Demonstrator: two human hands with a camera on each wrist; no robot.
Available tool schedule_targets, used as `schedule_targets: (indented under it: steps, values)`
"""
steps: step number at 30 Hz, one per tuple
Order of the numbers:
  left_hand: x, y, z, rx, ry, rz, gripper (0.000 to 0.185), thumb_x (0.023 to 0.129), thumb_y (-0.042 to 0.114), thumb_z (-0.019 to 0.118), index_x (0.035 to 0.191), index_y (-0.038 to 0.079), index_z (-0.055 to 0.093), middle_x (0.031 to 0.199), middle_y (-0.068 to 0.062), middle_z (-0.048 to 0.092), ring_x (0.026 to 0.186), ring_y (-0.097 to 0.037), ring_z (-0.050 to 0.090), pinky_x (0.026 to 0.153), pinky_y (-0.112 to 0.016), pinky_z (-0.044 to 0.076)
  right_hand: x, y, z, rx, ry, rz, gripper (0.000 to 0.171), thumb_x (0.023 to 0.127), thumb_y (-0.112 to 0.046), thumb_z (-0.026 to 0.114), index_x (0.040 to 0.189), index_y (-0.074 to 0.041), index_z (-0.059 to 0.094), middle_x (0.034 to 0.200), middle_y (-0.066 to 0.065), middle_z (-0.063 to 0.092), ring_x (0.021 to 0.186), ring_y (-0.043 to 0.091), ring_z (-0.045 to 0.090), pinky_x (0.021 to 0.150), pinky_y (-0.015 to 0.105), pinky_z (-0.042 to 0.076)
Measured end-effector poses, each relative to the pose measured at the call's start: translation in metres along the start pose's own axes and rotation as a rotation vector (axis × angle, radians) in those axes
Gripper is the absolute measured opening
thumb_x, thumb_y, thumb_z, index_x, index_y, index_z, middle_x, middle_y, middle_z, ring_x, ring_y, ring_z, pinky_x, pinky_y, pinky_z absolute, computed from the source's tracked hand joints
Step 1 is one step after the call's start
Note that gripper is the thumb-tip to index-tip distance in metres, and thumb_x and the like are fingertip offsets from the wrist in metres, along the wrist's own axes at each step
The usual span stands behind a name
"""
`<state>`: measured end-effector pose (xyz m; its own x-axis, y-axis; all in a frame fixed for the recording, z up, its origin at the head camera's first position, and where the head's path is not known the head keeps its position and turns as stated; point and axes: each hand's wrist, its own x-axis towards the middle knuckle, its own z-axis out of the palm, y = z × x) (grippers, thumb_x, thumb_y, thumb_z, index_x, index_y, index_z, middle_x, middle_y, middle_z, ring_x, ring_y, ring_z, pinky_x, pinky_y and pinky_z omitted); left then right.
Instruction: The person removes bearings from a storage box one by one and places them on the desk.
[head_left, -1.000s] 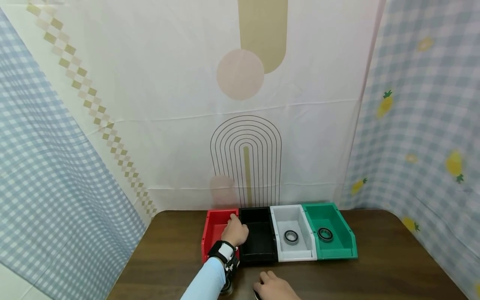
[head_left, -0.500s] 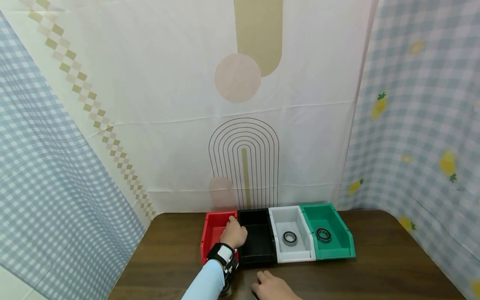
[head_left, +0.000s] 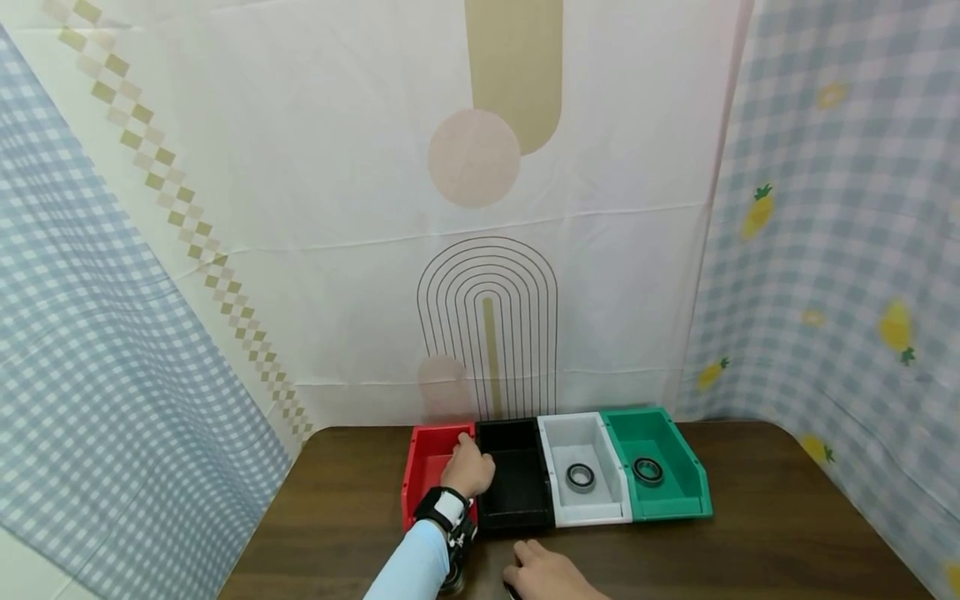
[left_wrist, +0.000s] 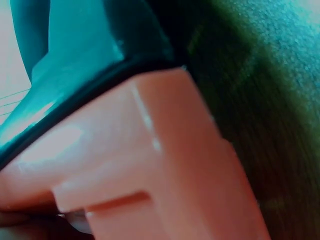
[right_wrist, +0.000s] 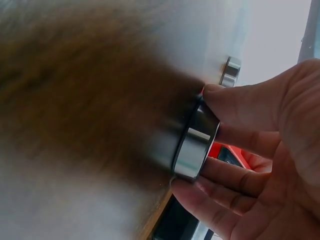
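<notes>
1. a dark wooden worktop (head_left: 750,533) stands in a corner hung with patterned cloth, pale at the back and blue check with pineapples at the right.

2. the right hand (head_left: 551,573) lies at the near edge of the worktop. in the right wrist view its fingers (right_wrist: 235,102) and thumb pinch a steel bearing ring (right_wrist: 196,142), which sits flat against the wood.

3. the left hand (head_left: 468,468) is over the wall shared by the red bin (head_left: 420,471) and the black bin (head_left: 517,483). its fingers are bent down over that wall, but what they hold, if anything, cannot be told; the left wrist view shows only blurred red plastic (left_wrist: 150,170) up close.

4. just behind the left wrist, at the near edge, another dark round thing (head_left: 452,579) rests on the worktop, mostly hidden by the sleeve; it may be one more ring.

5. four bins stand touching in a row toward the far edge: red, black, white, green, left to right.

6. done, as it appears: the white bin (head_left: 558,500) holds one ring (head_left: 581,477) and the green bin (head_left: 675,492) holds one ring (head_left: 648,471).

7. left, as it appears: the black bin shows nothing inside, though its dark floor hides detail, and what can be seen of the red bin is bare. the ring under the right hand is not yet in any bin, so about half the row looks filled.
</notes>
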<state>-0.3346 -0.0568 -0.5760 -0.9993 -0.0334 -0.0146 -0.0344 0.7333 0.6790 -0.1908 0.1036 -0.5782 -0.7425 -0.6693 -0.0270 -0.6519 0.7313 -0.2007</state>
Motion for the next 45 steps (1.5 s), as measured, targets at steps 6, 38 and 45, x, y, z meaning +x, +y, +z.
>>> schedule_targets:
  steps: [6, 38, 45]
  values:
    - [0.003, -0.002, 0.001, -0.003, -0.002, -0.014, 0.07, 0.105, 0.022, 0.058, 0.161, -0.01, 0.03, 0.146, -0.032, 0.058, 0.092, -0.035, 0.064, 0.086, -0.055, 0.054, 0.001, 0.001, 0.0, 0.023, -0.007, 0.009, 0.021, 0.094, -0.038, 0.078, 0.101, -0.019, 0.082, 0.085, -0.008, 0.051, 0.076, 0.002, 0.041, 0.063, 0.019, 0.04]
    - [-0.01, 0.007, -0.002, 0.035, 0.038, -0.047, 0.069, 0.107, 0.025, 0.057, 0.162, -0.009, 0.032, 0.154, -0.031, 0.055, 0.111, -0.042, 0.07, 0.097, -0.059, 0.055, 0.002, 0.006, 0.0, 0.086, -0.023, 0.027, 0.031, 0.093, -0.046, 0.08, 0.114, -0.023, 0.081, 0.089, -0.011, 0.049, 0.078, 0.001, 0.037, 0.063, 0.019, 0.039]
    - [-0.01, 0.007, -0.002, 0.056, 0.034, -0.042, 0.068, 0.107, 0.025, 0.058, 0.162, -0.007, 0.034, 0.15, -0.029, 0.059, 0.1, -0.038, 0.07, 0.089, -0.057, 0.056, 0.003, 0.005, 0.0, 0.09, -0.034, 0.038, 0.029, 0.093, -0.045, 0.078, 0.112, -0.023, 0.081, 0.088, -0.011, 0.048, 0.078, 0.002, 0.037, 0.063, 0.02, 0.039]
